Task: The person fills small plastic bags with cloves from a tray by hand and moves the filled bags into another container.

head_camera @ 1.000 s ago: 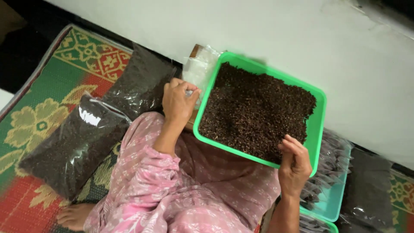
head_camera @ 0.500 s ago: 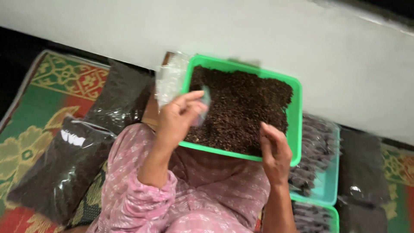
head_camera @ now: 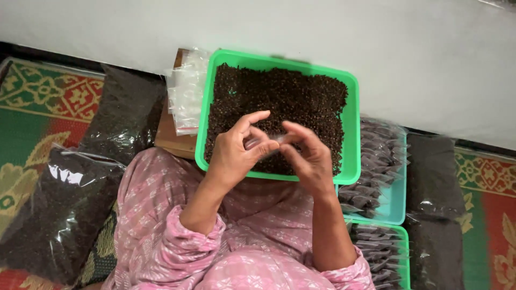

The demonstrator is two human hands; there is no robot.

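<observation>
Hands meet at the centre of the frame, over the near half of the green tray (head_camera: pixel 352 134). Your left hand (head_camera: pixel 236 153) and right hand (head_camera: pixel 306 156) both pinch a small clear plastic bag (head_camera: pixel 267 140) between thumbs and fingertips, fingers closed on its edges, the bag stretched between the two hands. It is thin and partly hidden by your fingers, so you cannot tell whether anything is inside it.

Below the bag, the tray is filled with dark peppercorn-like grains (head_camera: pixel 279 102). It rests on your lap, against the pink patterned sleeves and clothing.

At the upper left of the tray, touching its rim, lies a stack of empty clear bags (head_camera: pixel 185 99) on a brown board (head_camera: pixel 172 140). Further left, two large plastic sacks (head_camera: pixel 64 209) of the same dark grains lie on the patterned mat (head_camera: pixel 48 96).

At the right of the frame, a light blue tray (head_camera: pixel 395 207) holds small filled packets (head_camera: pixel 376 161), partly tucked under the green tray. Another green tray (head_camera: pixel 404 258) of packets sits at the lower right.
</observation>
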